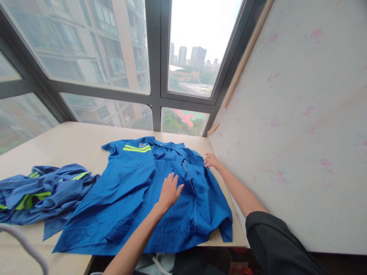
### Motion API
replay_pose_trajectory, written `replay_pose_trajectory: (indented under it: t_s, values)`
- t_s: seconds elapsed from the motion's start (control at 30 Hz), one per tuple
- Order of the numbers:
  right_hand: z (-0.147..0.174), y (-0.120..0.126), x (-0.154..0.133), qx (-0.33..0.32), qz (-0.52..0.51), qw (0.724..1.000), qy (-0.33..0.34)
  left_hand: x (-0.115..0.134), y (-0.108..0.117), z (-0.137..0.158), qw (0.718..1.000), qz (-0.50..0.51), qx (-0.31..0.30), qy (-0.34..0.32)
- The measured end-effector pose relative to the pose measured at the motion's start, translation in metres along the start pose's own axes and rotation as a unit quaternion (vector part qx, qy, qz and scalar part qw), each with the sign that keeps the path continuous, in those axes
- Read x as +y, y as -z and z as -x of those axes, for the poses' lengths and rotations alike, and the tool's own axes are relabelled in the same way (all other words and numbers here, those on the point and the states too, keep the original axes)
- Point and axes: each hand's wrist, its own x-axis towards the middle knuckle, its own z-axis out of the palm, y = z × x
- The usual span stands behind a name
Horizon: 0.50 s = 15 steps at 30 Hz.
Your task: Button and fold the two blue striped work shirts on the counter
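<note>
A blue work shirt (126, 191) lies spread on the pale ledge, its front unbuttoned and its collar towards the windows. A yellow-green reflective stripe (137, 148) crosses its left chest, above a pocket. Over the middle of the shirt is my left hand (170, 190), palm down with fingers stretched out and a ring on one finger. At the shirt's right shoulder edge my right hand (211, 160) has its fingers apart and slightly bent, with the tips at the cloth. The shirt's right half is wrinkled and partly folded over.
Another blue garment with reflective stripes (57, 191) lies crumpled to the left. A grey cable or tube (25, 244) curves at the lower left. Windows (156, 76) stand behind the ledge (77, 137), and a floral-patterned wall panel (301, 126) borders the right side.
</note>
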Motion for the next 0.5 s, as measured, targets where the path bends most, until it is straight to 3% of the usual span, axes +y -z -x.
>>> replay_pose_trajectory:
  t_s: [0.2, 0.37, 0.5]
  values:
    - [-0.003, -0.010, 0.027, -0.046, 0.004, 0.996, -0.077, 0.016, -0.003, -0.024, 0.998, -0.008, -0.039, -0.048]
    - [-0.009, -0.009, 0.028, -0.129, 0.014, 0.988, -0.089, 0.009, -0.016, -0.029, 0.991, -0.031, -0.103, -0.073]
    - [-0.009, -0.005, 0.029, -0.156, 0.019, 0.983, -0.096, -0.001, -0.030, -0.025, 0.986, -0.046, -0.141, -0.078]
